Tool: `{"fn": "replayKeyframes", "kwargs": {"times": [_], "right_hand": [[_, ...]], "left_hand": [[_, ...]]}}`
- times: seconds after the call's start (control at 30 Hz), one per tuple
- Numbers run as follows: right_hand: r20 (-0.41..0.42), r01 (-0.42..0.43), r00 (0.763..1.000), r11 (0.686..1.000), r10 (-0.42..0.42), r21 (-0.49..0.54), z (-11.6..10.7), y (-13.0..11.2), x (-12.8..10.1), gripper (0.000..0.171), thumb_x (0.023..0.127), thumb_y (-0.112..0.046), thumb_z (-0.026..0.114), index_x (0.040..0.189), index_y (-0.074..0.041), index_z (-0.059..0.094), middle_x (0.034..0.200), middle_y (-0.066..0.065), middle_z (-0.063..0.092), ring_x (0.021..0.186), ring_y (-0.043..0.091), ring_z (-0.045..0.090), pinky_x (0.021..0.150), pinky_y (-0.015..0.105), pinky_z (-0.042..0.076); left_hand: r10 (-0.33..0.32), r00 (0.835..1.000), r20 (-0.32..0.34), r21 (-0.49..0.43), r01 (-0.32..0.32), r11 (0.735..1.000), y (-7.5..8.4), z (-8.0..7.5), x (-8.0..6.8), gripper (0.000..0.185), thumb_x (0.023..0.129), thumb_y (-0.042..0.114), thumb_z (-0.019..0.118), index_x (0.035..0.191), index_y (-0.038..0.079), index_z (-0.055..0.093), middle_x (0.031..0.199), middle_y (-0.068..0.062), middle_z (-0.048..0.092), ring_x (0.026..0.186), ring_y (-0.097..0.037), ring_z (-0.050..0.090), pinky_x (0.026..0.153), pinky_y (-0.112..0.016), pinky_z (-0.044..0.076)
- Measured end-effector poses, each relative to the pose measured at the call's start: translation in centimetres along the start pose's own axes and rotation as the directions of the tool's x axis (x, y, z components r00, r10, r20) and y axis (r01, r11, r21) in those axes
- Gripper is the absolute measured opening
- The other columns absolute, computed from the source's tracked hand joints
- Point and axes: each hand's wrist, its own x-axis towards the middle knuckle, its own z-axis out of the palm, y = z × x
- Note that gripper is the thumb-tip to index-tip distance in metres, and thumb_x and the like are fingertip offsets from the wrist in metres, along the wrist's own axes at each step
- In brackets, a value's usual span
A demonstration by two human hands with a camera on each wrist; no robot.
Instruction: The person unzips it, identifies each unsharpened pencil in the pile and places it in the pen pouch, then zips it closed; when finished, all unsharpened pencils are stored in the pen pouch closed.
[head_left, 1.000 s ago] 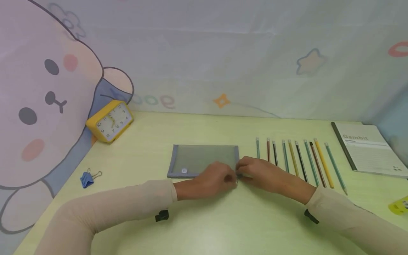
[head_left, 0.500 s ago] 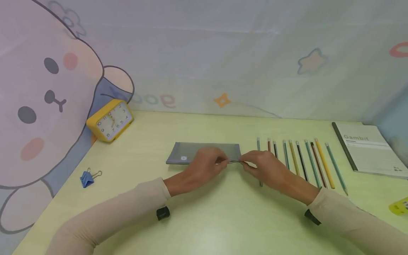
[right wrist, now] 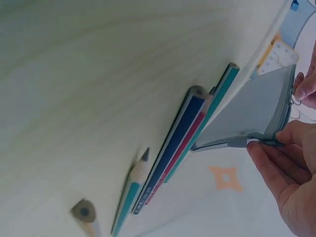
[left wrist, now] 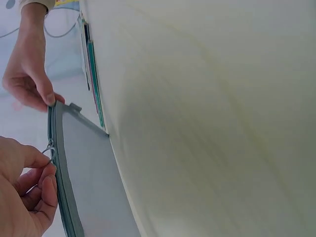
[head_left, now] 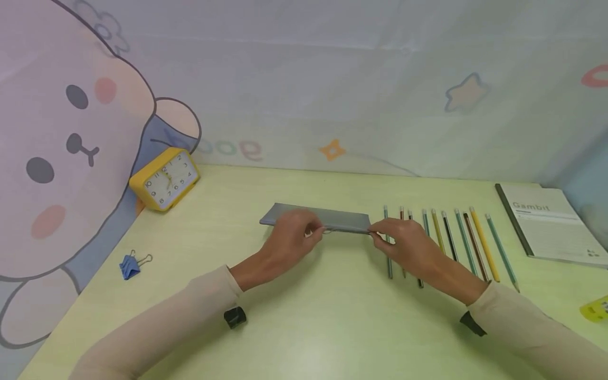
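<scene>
A flat grey zipper pouch (head_left: 348, 218) is held in front of the person, its near zipped edge raised off the table. My left hand (head_left: 285, 243) pinches the ring-shaped zipper pull (left wrist: 49, 149) with thumb and fingertips, partway along that edge. At the right end, my right hand (head_left: 412, 247) grips the pouch's corner between thumb and fingers. From the left wrist view, a small fabric tab (left wrist: 75, 107) shows near this corner. The zipper teeth are too small in the pictures to tell how far they are parted.
Several pencils (head_left: 467, 240) lie in a row on the table, partly under the right forearm. Beyond them is a notebook (head_left: 551, 221). A yellow clock (head_left: 164, 179) and a blue binder clip (head_left: 130, 266) stand left. A yellow object (head_left: 595, 309) sits at the right edge.
Both hands have raised the pouch's near edge and moved the pouch away from the person and slightly right. The left hand has shifted left along the zipper edge, away from the right hand.
</scene>
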Motion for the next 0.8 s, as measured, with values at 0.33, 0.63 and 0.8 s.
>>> {"fn": "replayKeyframes", "kwargs": {"times": [0.33, 0.63, 0.8], "right_hand": [[-0.004, -0.033, 0.999, 0.999, 0.032, -0.013, -0.8, 0.8, -0.2, 0.017, 0.092, -0.001, 0.070, 0.108, -0.001, 0.075, 0.104, 0.012, 0.076, 0.082, 0.020, 0.072, 0.064, 0.031, 0.060], [-0.006, -0.066, 0.998, 0.997, 0.066, -0.033, -2.0, 1.3, -0.1, 0.018, 0.092, 0.000, 0.070, 0.109, -0.002, 0.074, 0.103, 0.012, 0.076, 0.080, 0.018, 0.071, 0.059, 0.025, 0.055], [-0.026, -0.066, 0.997, 0.998, 0.066, -0.012, -2.7, 2.2, 0.1, 0.018, 0.092, 0.001, 0.070, 0.109, 0.001, 0.074, 0.104, 0.015, 0.076, 0.088, 0.026, 0.075, 0.066, 0.035, 0.063]], "left_hand": [[-0.085, 0.996, -0.042, 0.089, 0.088, 0.992, -1.5, -2.8, -0.3, 0.005, 0.094, 0.008, 0.071, 0.093, 0.007, 0.075, 0.086, -0.004, 0.072, 0.076, -0.015, 0.061, 0.066, -0.027, 0.053], [-0.143, 0.977, -0.159, 0.118, 0.163, 0.980, -4.0, -6.5, -0.7, 0.008, 0.094, 0.010, 0.071, 0.094, 0.003, 0.075, 0.082, -0.008, 0.070, 0.074, -0.021, 0.062, 0.064, -0.029, 0.050], [-0.157, 0.970, -0.186, 0.099, 0.178, 0.979, -5.4, -7.2, -1.4, 0.010, 0.095, 0.012, 0.070, 0.093, 0.004, 0.074, 0.080, -0.008, 0.070, 0.071, -0.020, 0.062, 0.064, -0.029, 0.049]]}}
